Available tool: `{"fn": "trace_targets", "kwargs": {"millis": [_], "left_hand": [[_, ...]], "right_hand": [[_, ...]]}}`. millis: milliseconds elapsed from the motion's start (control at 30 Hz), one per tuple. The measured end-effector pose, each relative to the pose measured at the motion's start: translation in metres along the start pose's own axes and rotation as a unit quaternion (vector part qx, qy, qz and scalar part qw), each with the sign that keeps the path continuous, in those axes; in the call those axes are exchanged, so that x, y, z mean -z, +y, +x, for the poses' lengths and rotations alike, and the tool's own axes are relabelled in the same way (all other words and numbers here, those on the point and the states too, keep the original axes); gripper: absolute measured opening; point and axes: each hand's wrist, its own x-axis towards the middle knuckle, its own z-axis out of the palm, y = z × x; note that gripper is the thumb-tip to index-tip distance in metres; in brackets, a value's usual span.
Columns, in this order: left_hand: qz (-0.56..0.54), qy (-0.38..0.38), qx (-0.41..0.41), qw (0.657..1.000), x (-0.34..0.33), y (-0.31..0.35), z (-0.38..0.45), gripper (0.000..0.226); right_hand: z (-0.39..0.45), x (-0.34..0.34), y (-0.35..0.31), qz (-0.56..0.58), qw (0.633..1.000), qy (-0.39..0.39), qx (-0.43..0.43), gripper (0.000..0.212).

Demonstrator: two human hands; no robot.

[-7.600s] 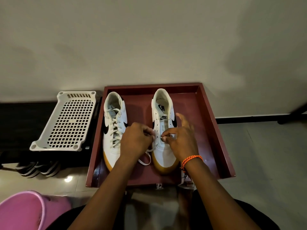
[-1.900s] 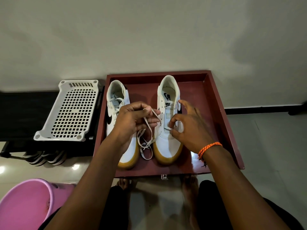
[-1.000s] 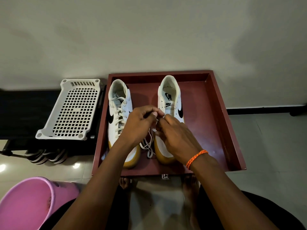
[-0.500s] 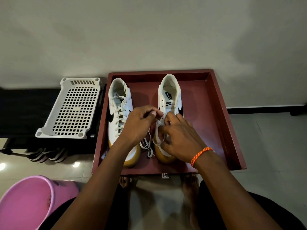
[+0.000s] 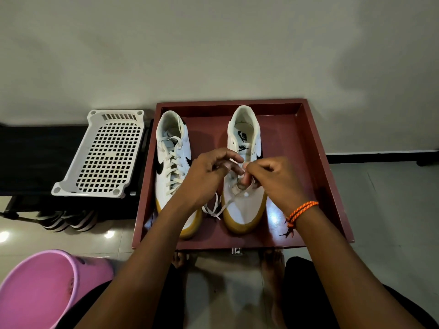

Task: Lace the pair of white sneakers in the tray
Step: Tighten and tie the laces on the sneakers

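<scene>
Glossy maroon tray (image 5: pixel 316 148), lacquered-looking; smooth white sneakers (image 5: pixel 242 205) with flat cloth laces (image 5: pixel 215 206); white plastic grid rack (image 5: pixel 107 153); shiny floor tiles (image 5: pixel 392 210); pink plastic bucket (image 5: pixel 35 288).

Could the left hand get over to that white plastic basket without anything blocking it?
Probably yes. The left hand is busy with the lace, but only the laced sneaker and tray wall lie between it and the basket.

Laced left sneaker (image 5: pixel 171 162) and half-laced right sneaker (image 5: pixel 244 200) stand side by side in maroon tray (image 5: pixel 316 148).
</scene>
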Motion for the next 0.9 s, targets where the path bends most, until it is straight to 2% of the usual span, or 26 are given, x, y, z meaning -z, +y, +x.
{"fn": "trace_targets", "kwargs": {"millis": [100, 200, 300, 433, 567, 700, 733, 800, 900], "left_hand": [[-0.035, -0.031, 0.025, 0.999, -0.002, 0.007, -0.003, 0.032], [-0.080, -0.042, 0.038, 0.995, 0.001, 0.007, -0.002, 0.034], [-0.135, -0.037, 0.044, 0.989, 0.003, 0.010, -0.003, 0.035], [-0.222, -0.037, 0.042, 0.973, 0.004, 0.014, -0.005, 0.034], [-0.285, -0.026, 0.061, 0.956, 0.006, 0.016, -0.005, 0.031], [-0.300, 0.074, 0.098, 0.946, 0.009, 0.014, -0.004, 0.024], [-0.281, 0.112, 0.113, 0.946, 0.011, 0.012, -0.002, 0.024], [-0.188, 0.183, 0.118, 0.958, 0.012, 0.004, 0.002, 0.025], [0.009, 0.213, 0.029, 0.977, 0.010, -0.004, 0.003, 0.021]], "right_hand": [[-0.001, 0.004, -0.005, 0.138, 0.989, -0.026, -0.049, 0.035], [-0.003, 0.007, -0.009, 0.222, 0.971, -0.048, -0.078, 0.036], [-0.004, 0.008, -0.018, 0.313, 0.945, -0.039, -0.085, 0.038], [-0.004, 0.016, -0.027, 0.468, 0.881, -0.010, -0.071, 0.044], [-0.003, 0.031, -0.029, 0.590, 0.807, -0.020, -0.028, 0.046], [-0.002, 0.045, -0.023, 0.657, 0.753, -0.024, 0.019, 0.041], [0.000, 0.048, -0.021, 0.654, 0.756, -0.021, 0.017, 0.041], [0.002, 0.050, -0.020, 0.609, 0.793, -0.005, -0.017, 0.040], [0.003, 0.042, -0.021, 0.520, 0.853, -0.008, -0.041, 0.030]]}}
